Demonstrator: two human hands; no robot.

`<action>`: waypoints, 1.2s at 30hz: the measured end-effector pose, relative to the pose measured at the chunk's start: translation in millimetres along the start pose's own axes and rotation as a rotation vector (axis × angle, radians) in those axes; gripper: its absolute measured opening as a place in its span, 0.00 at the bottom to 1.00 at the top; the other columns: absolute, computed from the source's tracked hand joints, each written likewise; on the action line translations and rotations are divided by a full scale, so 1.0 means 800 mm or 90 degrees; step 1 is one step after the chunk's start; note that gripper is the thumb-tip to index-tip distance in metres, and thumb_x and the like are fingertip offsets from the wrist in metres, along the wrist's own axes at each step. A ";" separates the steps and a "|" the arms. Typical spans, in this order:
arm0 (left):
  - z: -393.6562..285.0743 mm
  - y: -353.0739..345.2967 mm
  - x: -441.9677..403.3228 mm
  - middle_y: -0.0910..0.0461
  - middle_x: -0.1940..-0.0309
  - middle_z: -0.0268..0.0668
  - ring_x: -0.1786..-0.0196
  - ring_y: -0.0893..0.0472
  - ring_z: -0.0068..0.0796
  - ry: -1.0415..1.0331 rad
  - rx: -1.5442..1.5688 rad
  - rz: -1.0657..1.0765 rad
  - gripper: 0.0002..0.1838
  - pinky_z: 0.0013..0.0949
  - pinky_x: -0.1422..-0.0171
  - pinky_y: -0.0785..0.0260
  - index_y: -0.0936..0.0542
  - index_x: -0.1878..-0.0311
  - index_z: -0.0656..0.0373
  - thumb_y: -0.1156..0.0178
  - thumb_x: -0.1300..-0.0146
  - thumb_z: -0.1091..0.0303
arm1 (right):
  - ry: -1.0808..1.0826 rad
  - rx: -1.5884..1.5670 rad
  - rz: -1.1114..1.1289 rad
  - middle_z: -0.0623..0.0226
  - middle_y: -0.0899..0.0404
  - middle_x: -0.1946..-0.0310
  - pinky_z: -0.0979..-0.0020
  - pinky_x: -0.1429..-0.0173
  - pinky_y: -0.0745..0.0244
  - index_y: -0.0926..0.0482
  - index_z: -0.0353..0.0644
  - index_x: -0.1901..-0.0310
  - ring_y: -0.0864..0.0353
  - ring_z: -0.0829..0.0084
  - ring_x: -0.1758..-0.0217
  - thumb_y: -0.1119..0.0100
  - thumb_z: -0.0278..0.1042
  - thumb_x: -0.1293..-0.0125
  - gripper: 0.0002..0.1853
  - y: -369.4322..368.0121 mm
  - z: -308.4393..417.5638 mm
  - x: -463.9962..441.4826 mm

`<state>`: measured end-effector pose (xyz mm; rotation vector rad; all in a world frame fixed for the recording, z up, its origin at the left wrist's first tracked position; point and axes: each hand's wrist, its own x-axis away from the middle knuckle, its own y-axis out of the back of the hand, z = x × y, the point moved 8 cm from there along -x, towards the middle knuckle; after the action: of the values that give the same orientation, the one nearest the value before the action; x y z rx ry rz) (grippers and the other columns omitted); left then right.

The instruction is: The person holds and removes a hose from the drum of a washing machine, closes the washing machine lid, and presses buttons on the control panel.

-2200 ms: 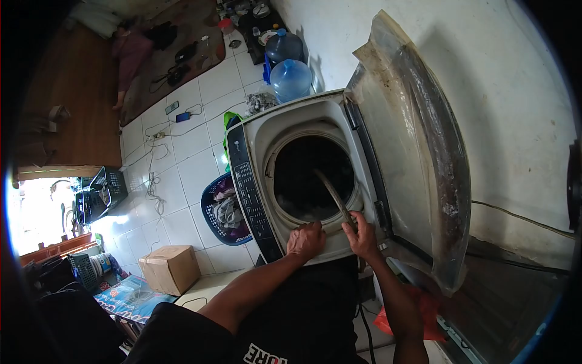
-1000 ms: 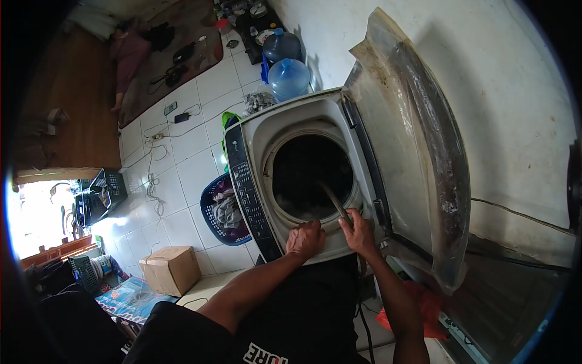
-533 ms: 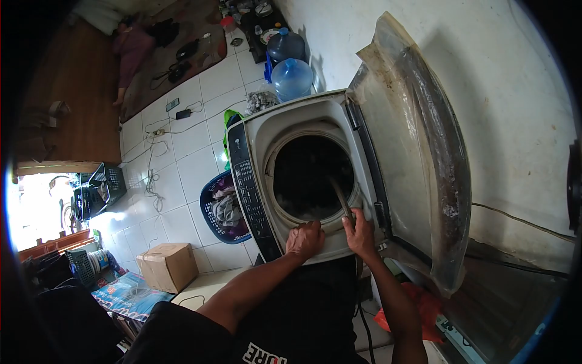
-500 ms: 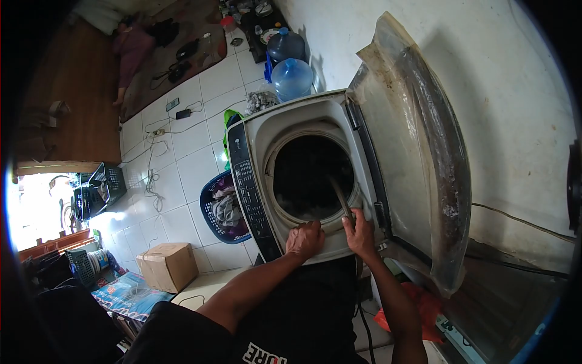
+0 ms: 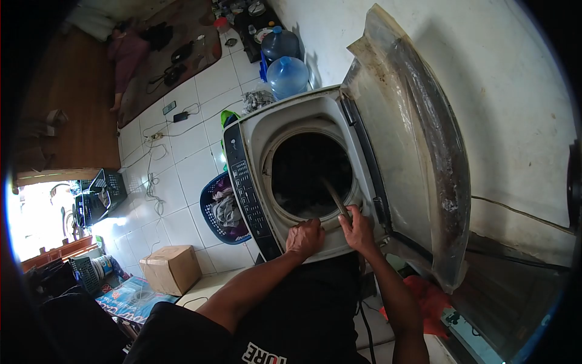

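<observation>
A top-loading washing machine (image 5: pixel 330 246) stands in front of me with its lid (image 5: pixel 406 158) raised. Its round tub (image 5: pixel 310 173) is dark inside, so the contents are hard to make out. My right hand (image 5: pixel 357 230) is closed around a brownish hose (image 5: pixel 334 197), whose upper end reaches into the tub. At the near edge of the opening, my left hand (image 5: pixel 305 238) rests with its fingers curled over the rim. The control panel (image 5: pixel 248 200) runs along the machine's left side.
Beside the machine sits a blue laundry basket (image 5: pixel 209 209) with clothes in it. A cardboard box (image 5: pixel 171 270) is at lower left. Water jugs (image 5: pixel 287 77) stand beyond the machine, against the wall. Cables (image 5: pixel 154 182) cross the tiled floor, and a person (image 5: pixel 127 60) is at upper left.
The view has shifted slightly. Both hands keep their places, and the hose end in the tub sits slightly lower and farther left in view.
</observation>
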<state>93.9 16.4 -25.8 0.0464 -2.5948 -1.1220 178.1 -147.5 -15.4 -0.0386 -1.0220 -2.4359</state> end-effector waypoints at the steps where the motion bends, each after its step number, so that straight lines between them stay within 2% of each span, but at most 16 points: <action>1: 0.002 -0.002 0.000 0.13 0.65 0.47 0.60 0.11 0.53 0.000 -0.004 0.001 0.07 0.54 0.54 0.19 0.19 0.63 0.59 0.38 0.34 0.65 | -0.014 0.001 0.008 0.51 0.20 0.77 0.49 0.66 0.27 0.25 0.40 0.43 0.17 0.46 0.72 0.36 0.45 0.22 0.19 0.001 0.001 -0.001; 2: 0.004 -0.005 0.000 0.13 0.65 0.47 0.60 0.11 0.53 0.001 -0.008 0.004 0.07 0.54 0.54 0.19 0.19 0.63 0.59 0.38 0.34 0.65 | -0.028 0.002 0.016 0.47 0.18 0.75 0.43 0.62 0.24 0.25 0.42 0.42 0.14 0.38 0.66 0.37 0.47 0.22 0.19 0.000 0.002 -0.002; 6: 0.001 -0.001 0.001 0.13 0.65 0.47 0.61 0.11 0.53 -0.014 0.006 -0.014 0.07 0.54 0.54 0.19 0.19 0.63 0.59 0.38 0.34 0.65 | -0.068 0.027 0.050 0.47 0.17 0.75 0.43 0.61 0.24 0.24 0.42 0.42 0.14 0.38 0.66 0.37 0.47 0.22 0.19 -0.005 -0.004 -0.001; 8: 0.007 -0.008 0.001 0.13 0.65 0.47 0.61 0.11 0.53 0.017 -0.021 0.011 0.07 0.54 0.54 0.19 0.19 0.63 0.59 0.38 0.34 0.65 | -0.005 0.038 -0.017 0.55 0.23 0.81 0.51 0.68 0.29 0.23 0.40 0.43 0.18 0.52 0.76 0.35 0.45 0.23 0.18 -0.001 -0.002 -0.001; 15: 0.001 0.002 0.000 0.13 0.65 0.47 0.60 0.11 0.53 0.002 0.006 -0.004 0.07 0.55 0.54 0.19 0.19 0.62 0.59 0.38 0.34 0.65 | -0.032 0.008 -0.047 0.56 0.20 0.78 0.50 0.66 0.27 0.22 0.40 0.43 0.17 0.52 0.75 0.35 0.45 0.23 0.18 0.008 0.000 0.001; 17: 0.000 0.003 0.001 0.13 0.65 0.47 0.60 0.11 0.53 -0.011 0.011 -0.011 0.08 0.54 0.54 0.19 0.19 0.62 0.59 0.38 0.34 0.65 | -0.049 0.015 -0.022 0.47 0.18 0.75 0.44 0.63 0.25 0.24 0.42 0.43 0.15 0.38 0.68 0.38 0.45 0.21 0.17 0.007 0.002 0.000; 20: 0.001 -0.001 0.000 0.13 0.65 0.48 0.60 0.11 0.53 -0.004 -0.009 0.002 0.08 0.54 0.54 0.19 0.20 0.62 0.60 0.38 0.34 0.64 | -0.004 0.037 -0.059 0.47 0.18 0.75 0.44 0.63 0.25 0.24 0.42 0.43 0.15 0.37 0.68 0.38 0.46 0.21 0.17 0.011 0.008 0.001; 27: -0.001 0.003 0.000 0.13 0.64 0.47 0.59 0.11 0.53 0.022 -0.013 0.032 0.08 0.54 0.53 0.19 0.19 0.61 0.59 0.38 0.34 0.64 | -0.038 0.046 -0.017 0.45 0.17 0.74 0.43 0.62 0.25 0.25 0.42 0.42 0.15 0.37 0.66 0.38 0.47 0.21 0.19 -0.004 -0.009 0.001; 29: 0.000 0.001 -0.001 0.13 0.64 0.47 0.59 0.11 0.53 0.017 -0.008 0.018 0.08 0.54 0.53 0.19 0.20 0.61 0.59 0.38 0.35 0.64 | -0.028 0.047 -0.021 0.53 0.18 0.75 0.47 0.62 0.25 0.23 0.41 0.44 0.15 0.44 0.69 0.35 0.44 0.24 0.18 -0.004 -0.007 0.000; 36: 0.000 0.000 -0.002 0.13 0.64 0.47 0.60 0.11 0.54 -0.005 0.002 0.003 0.08 0.54 0.53 0.19 0.20 0.62 0.60 0.38 0.35 0.65 | -0.047 0.076 0.011 0.49 0.19 0.77 0.45 0.62 0.25 0.23 0.42 0.44 0.15 0.40 0.68 0.35 0.46 0.23 0.18 -0.007 -0.003 -0.003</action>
<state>95.0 16.6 -26.5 0.0379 -2.6022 -1.1186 178.3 -145.0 -21.3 -0.0973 -1.1931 -2.3690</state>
